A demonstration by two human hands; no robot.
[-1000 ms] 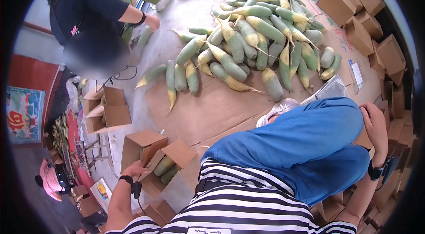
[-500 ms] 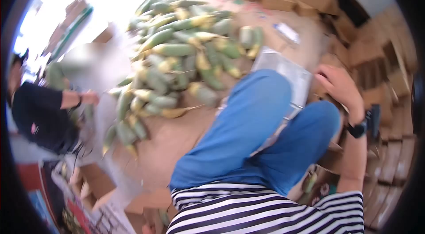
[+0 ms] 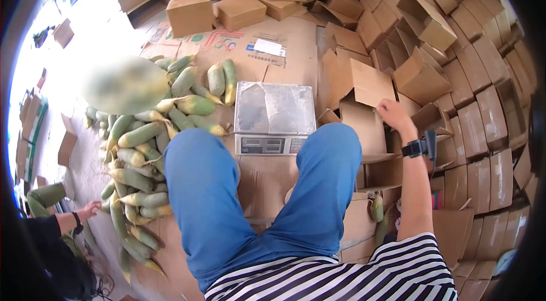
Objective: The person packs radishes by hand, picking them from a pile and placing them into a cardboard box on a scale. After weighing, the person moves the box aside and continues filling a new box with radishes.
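My right hand (image 3: 393, 115), with a dark watch on the wrist, is closed on the edge of an open cardboard box (image 3: 372, 85) to the right of my knees. Its fingers curl at the box's raised flap. My left hand is out of sight. Between my knees and just beyond them sits a digital scale (image 3: 274, 108) with a worn, silvery plate and a keypad facing me. Left of the scale lies a large heap of green radishes (image 3: 139, 135) with yellowish ends. A blurred patch hides part of the heap.
Flattened cardboard (image 3: 296, 33) covers the floor. Stacked cartons (image 3: 475, 113) line the right side, and several loose boxes (image 3: 242, 12) stand at the back. At the lower left, a co-worker's hand (image 3: 89, 210) reaches to the radish heap.
My view has swung right, bringing the scale to the middle and more cartons into sight. My right hand was open above my knee and is now closed on the box flap.
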